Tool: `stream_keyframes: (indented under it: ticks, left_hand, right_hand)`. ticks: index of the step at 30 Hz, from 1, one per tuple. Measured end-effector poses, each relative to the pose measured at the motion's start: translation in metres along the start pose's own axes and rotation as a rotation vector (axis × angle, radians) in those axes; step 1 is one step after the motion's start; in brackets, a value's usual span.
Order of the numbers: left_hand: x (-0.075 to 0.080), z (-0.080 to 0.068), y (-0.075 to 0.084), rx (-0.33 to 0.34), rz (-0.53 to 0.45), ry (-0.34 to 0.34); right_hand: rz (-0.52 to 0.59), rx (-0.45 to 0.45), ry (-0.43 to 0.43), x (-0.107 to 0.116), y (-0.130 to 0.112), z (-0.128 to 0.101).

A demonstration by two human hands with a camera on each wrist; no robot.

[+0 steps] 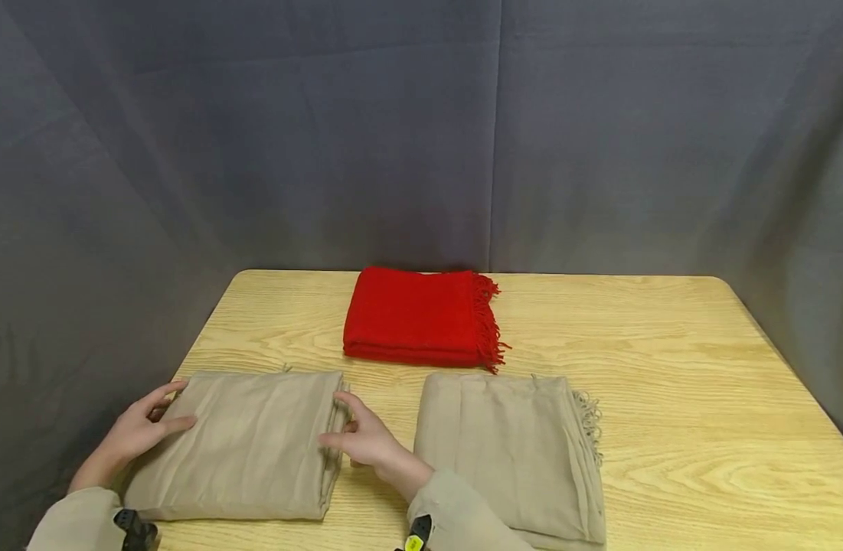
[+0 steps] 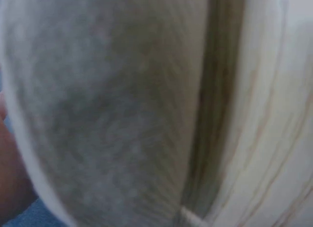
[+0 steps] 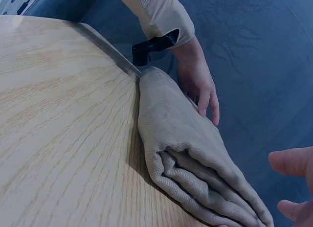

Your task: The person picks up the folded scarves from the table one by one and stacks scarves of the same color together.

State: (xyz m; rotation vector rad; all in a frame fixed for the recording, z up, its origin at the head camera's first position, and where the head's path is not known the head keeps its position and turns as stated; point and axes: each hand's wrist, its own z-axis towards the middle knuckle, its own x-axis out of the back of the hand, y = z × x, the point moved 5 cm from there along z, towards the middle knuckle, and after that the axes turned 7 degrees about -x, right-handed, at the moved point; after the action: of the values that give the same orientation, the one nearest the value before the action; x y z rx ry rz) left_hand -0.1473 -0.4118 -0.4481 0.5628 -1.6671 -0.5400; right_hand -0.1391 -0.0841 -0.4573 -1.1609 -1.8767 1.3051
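A folded beige fringed shawl (image 1: 235,444) lies at the left front of the table, between both hands. My left hand (image 1: 133,436) rests at its left edge, thumb over the top and fingers extended along the side. At the right edge, where the folded layers show, is my right hand (image 1: 367,438), its thumb and forefinger spread and lightly bent. The right wrist view shows the layered end of the shawl (image 3: 190,168) and the left hand (image 3: 198,80) beyond it. Blurred beige cloth (image 2: 107,114) fills much of the left wrist view.
A second folded beige shawl (image 1: 500,451) with fringe lies to the right, partly behind the right sleeve (image 1: 462,516). Farther back sits a folded red shawl (image 1: 414,317), fringe on its right. Grey curtains (image 1: 421,138) surround the wooden table (image 1: 704,413).
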Motion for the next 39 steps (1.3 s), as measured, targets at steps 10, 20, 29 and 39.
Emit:
stream_keyframes:
  ticks: [10, 20, 29, 39]
  left_hand:
    - [-0.004, 0.002, 0.004, -0.021, -0.096, -0.048]
    - [-0.01, 0.002, 0.004, -0.024, -0.199, -0.148]
    - [-0.01, -0.001, 0.007, -0.089, -0.265, -0.123]
    - [-0.012, -0.004, 0.001, -0.167, -0.231, -0.075]
  right_hand:
    - [0.02, 0.039, 0.021, -0.003, -0.002, 0.005]
    - [0.039, 0.014, 0.024, -0.006, -0.002, 0.01]
    - [0.039, -0.018, 0.049, -0.008, -0.001, 0.014]
    - [-0.003, 0.041, 0.111, -0.017, 0.002, 0.018]
